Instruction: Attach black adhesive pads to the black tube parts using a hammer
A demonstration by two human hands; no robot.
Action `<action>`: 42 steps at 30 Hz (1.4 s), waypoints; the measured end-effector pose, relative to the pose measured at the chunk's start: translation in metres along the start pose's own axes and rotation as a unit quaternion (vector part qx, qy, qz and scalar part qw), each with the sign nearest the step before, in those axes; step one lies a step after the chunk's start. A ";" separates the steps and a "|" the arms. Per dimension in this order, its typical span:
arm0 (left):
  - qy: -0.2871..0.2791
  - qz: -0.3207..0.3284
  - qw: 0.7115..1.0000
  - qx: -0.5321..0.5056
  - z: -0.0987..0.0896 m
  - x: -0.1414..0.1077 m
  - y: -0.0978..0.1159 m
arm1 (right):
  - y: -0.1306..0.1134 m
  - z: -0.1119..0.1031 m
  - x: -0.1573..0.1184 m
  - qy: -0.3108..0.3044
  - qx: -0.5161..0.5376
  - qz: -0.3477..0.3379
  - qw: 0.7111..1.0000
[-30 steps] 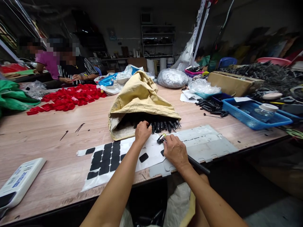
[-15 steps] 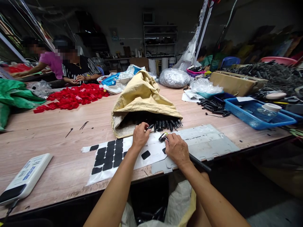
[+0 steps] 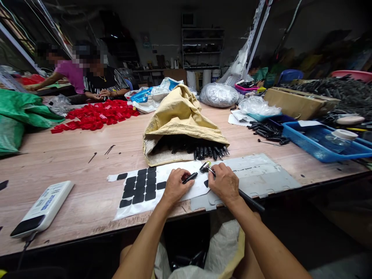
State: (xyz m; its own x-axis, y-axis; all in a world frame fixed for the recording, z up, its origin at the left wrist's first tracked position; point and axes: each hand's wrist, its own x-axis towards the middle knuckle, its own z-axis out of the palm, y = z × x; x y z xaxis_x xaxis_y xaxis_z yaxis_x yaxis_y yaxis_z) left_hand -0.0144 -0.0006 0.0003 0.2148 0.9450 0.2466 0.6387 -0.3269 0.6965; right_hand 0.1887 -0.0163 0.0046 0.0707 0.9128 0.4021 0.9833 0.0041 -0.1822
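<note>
My left hand (image 3: 176,186) is closed around a small black pen-shaped piece (image 3: 190,178), its tip pointing right, just above the white sheet. My right hand (image 3: 224,181) grips a small hammer (image 3: 205,166) with a shiny metal head and a yellowish face; its black handle runs back under my wrist. Rounded black square pads (image 3: 139,190) sit in rows on the white sheet (image 3: 123,211). Beyond my hands lies a tan woven sack (image 3: 180,112) on its side, with several black pieces (image 3: 205,152) lined up at its mouth.
A grey board (image 3: 261,174) lies under my right side. A white power bank (image 3: 43,209) with a cable sits left. Red pieces (image 3: 101,115), a blue tray (image 3: 316,145) and a cardboard box (image 3: 299,102) stand around. Two people (image 3: 101,83) sit at far left. An open sack (image 3: 223,248) is below the edge.
My left hand has drawn back from the sack's mouth toward me, bringing the black pen-shaped piece over the white sheet. My right hand still holds the hammer. The view has shifted slightly left.
</note>
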 end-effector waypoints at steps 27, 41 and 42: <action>-0.035 -0.048 0.998 -0.001 0.000 0.003 0.004 | -0.027 -0.032 -0.032 -0.010 0.114 -0.095 0.989; -0.021 -0.035 0.999 -0.004 0.002 0.002 0.002 | -0.012 -0.030 -0.028 0.000 0.084 -0.062 0.995; -0.023 -0.032 0.999 -0.006 0.001 0.002 0.001 | -0.009 -0.028 -0.026 0.007 0.078 -0.054 0.995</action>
State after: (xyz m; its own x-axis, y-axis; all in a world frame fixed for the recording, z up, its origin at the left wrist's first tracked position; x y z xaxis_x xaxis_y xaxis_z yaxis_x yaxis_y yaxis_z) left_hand -0.0124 0.0006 0.0007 0.2072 0.9633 0.1707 0.6428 -0.2656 0.7185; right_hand 0.1825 -0.0510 0.0208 -0.0315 0.8979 0.4391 0.9469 0.1674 -0.2744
